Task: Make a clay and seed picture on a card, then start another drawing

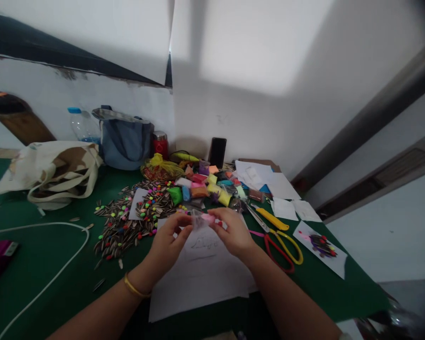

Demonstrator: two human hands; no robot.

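Both my hands are raised over a white sheet of paper [201, 274] with a faint pencil drawing on it. My left hand [170, 238] and my right hand [233, 231] pinch opposite ends of a small clear plastic packet of pink clay [202, 218], fingers closed on it. A gold bangle is on my left wrist. Just beyond the hands lies a heap of coloured clay packets [205, 186]. To the left of the paper spreads a pile of sunflower seeds mixed with small coloured beads [134, 217].
Red-and-yellow scissors [283, 245] and a yellow utility knife [269, 217] lie right of the paper, near a paper card with a seed picture [320, 245]. Bags [53, 170], a water bottle [81, 125], a red tin and a black phone [217, 152] stand along the wall. A white cable [56, 274] crosses the green table.
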